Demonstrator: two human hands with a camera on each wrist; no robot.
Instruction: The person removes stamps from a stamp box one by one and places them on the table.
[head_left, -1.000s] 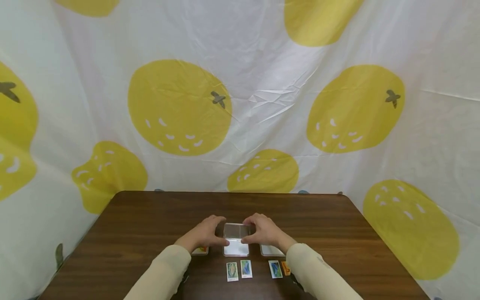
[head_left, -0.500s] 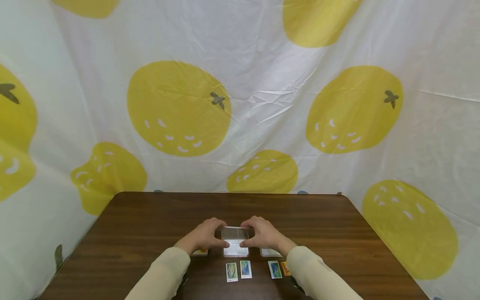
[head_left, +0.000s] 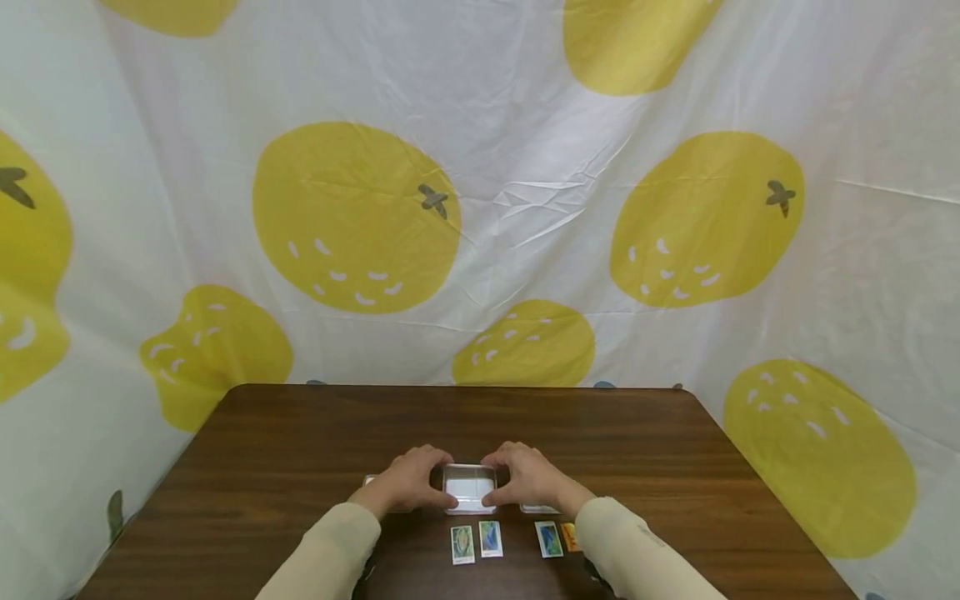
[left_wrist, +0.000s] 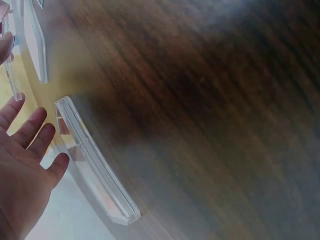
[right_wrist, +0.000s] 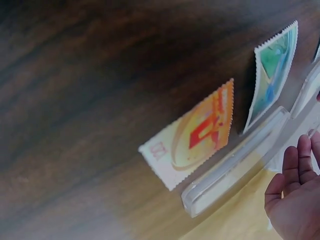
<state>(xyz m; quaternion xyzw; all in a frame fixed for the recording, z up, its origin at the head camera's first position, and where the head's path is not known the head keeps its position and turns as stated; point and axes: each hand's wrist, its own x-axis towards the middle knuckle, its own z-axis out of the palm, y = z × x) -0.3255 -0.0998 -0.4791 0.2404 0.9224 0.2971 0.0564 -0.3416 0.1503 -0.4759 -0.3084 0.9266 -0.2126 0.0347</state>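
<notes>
In the head view my left hand (head_left: 412, 479) and right hand (head_left: 528, 477) hold a clear plastic lid (head_left: 469, 472) from its two sides, fingertips at the far edge and thumbs at the near edge. Directly below it is a white-bottomed case base (head_left: 471, 505). The left wrist view shows the clear lid (left_wrist: 12, 75) raised apart from the base (left_wrist: 36, 45), between thumb and fingertip, with the other fingers spread. In the right wrist view my right hand (right_wrist: 300, 200) is only partly visible, its grip at the frame's edge.
Two stamps (head_left: 462, 544) (head_left: 491, 539) lie in front of the middle case. A blue-green stamp (head_left: 549, 539) and an orange stamp (right_wrist: 195, 140) lie by the right case (right_wrist: 235, 165). A lidded clear case (left_wrist: 100, 165) stands left. A fruit-print cloth (head_left: 480, 250) hangs behind the brown table (head_left: 600, 425).
Both hands have brought the clear lid down and nearer to me, so that it now overlaps the white base. The stamps and side cases have stayed put.
</notes>
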